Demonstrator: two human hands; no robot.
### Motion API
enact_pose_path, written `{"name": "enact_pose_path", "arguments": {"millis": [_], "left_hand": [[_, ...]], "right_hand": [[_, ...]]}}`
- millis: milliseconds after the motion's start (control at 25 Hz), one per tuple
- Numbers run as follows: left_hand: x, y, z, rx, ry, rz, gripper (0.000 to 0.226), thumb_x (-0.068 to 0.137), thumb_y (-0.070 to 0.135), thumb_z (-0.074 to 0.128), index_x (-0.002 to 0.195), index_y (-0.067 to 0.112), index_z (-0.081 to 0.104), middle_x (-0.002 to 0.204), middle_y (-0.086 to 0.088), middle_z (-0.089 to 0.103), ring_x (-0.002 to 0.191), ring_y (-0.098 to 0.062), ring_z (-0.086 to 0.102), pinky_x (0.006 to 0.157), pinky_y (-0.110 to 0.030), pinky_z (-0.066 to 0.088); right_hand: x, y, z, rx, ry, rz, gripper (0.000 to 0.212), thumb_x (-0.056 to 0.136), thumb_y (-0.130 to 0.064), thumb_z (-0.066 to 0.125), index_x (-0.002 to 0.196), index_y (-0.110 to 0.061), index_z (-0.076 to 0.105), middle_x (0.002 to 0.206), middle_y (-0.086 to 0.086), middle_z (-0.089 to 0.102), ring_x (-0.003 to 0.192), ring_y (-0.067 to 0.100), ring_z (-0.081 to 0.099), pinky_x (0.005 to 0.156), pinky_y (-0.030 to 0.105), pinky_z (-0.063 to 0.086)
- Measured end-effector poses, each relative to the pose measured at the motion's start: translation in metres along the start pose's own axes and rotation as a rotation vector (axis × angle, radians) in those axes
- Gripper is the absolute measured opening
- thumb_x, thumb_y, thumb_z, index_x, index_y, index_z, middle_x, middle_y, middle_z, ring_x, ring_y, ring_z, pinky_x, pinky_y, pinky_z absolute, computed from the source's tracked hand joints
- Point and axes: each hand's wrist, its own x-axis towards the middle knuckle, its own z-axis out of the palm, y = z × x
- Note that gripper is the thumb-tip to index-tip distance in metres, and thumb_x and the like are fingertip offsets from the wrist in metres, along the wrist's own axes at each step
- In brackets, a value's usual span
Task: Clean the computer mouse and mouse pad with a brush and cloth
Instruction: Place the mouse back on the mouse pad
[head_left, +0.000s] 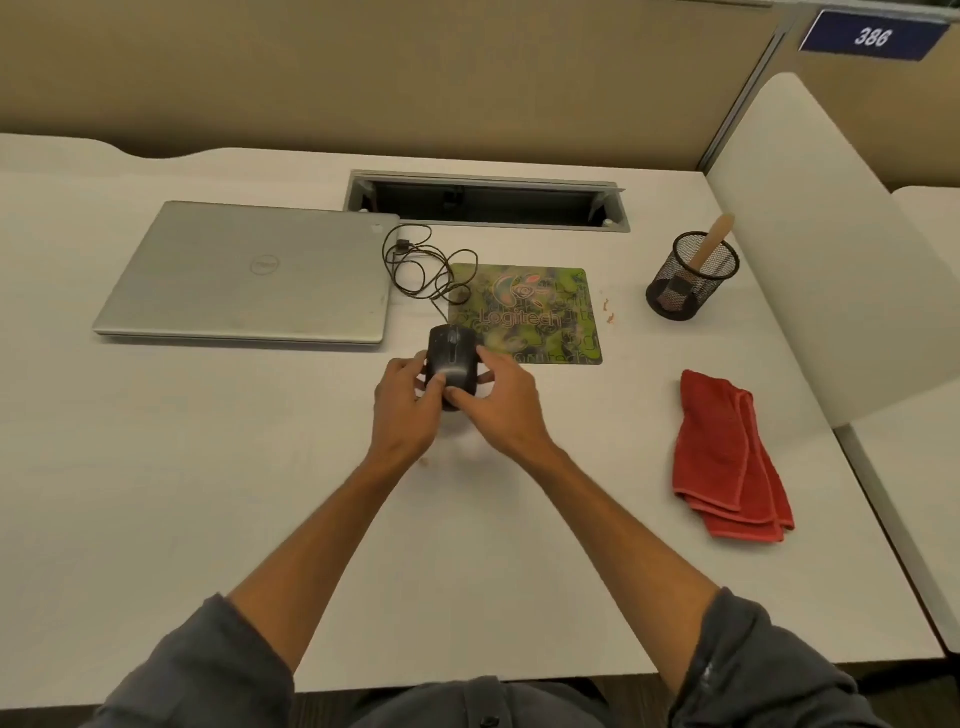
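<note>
While both hands (452, 410) grip mouse (451, 358), cloth (727, 457) aside

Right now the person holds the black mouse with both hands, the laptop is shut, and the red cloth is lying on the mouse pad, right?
Not quite. The head view shows the red cloth lying on the bare white desk, off to the right of the mouse pad, not on it. The rest is right: both hands, left and right, hold the black mouse, and the laptop is shut.

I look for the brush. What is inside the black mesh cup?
Inside the black mesh cup stands one wooden handle, leaning right. Its lower end is blurred behind the mesh, so bristles cannot be confirmed.
</note>
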Motion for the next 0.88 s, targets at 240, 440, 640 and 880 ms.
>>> {"name": "enact_pose_path", "arguments": {"millis": [240,440,640,880], "left_hand": [[0.053,0.032,0.047,0.039,-0.137,0.084,0.029,0.091,0.012,0.048,0.117,0.015,0.061,0.103,-0.008,0.054,0.092,-0.018,0.051,0.083,-0.028,0.042],[0.092,0.049,0.079,0.088,-0.247,0.089,0.028,0.088,0.006,0.047,0.110,0.008,0.064,0.103,-0.014,0.060,0.104,-0.027,0.052,0.088,-0.036,0.044],[0.107,0.050,0.094,0.063,-0.265,0.028,0.023,0.088,0.009,0.048,0.103,0.007,0.065,0.095,-0.013,0.065,0.094,-0.029,0.060,0.082,-0.042,0.051],[0.108,0.052,0.095,0.063,-0.246,0.008,0.019,0.088,0.009,0.050,0.095,0.005,0.067,0.081,-0.016,0.068,0.079,-0.031,0.063,0.068,-0.037,0.051]], "right_hand": [[0.054,0.021,-0.044,-0.021,0.032,0.068,0.030,0.076,-0.026,0.074,0.105,-0.019,0.068,0.089,-0.002,0.068,0.083,0.018,0.062,0.070,0.029,0.052],[0.094,0.042,-0.064,-0.051,0.035,0.115,0.029,0.078,-0.022,0.072,0.106,-0.015,0.070,0.091,0.006,0.072,0.084,0.022,0.066,0.072,0.033,0.055],[0.116,0.057,-0.070,-0.099,-0.010,0.123,0.033,0.079,-0.027,0.072,0.109,-0.014,0.069,0.091,0.007,0.070,0.081,0.020,0.064,0.065,0.029,0.053],[0.117,0.060,-0.067,-0.078,-0.014,0.121,0.035,0.083,-0.031,0.070,0.114,-0.015,0.066,0.098,0.007,0.069,0.087,0.022,0.063,0.067,0.027,0.052]]}}
